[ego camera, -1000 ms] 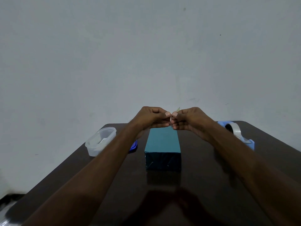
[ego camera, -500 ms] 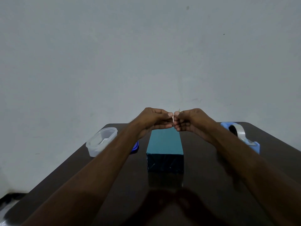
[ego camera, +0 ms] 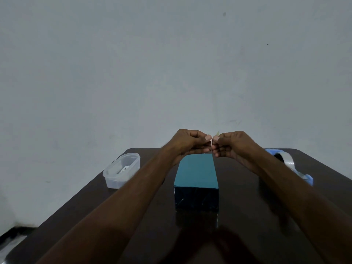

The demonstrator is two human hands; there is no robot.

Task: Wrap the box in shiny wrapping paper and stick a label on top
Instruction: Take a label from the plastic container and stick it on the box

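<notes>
Two bare forearms reach in from the bottom edge — no sleeves, no watch, no rings or bands in sight. The left hand [ego camera: 187, 142] and right hand [ego camera: 231, 144] show short, pale fingernails — nothing worn.

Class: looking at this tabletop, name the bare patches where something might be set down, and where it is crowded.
Bare: table between wrapped box and tape dispenser; also the strip in front of the box. Crowded: left, where clear container sits close beside the left forearm.

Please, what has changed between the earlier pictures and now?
Almost nothing. Left hand and right hand still pinch the small label together above the far end of the wrapped box. Box, plastic container and tape dispenser stayed put.
</notes>
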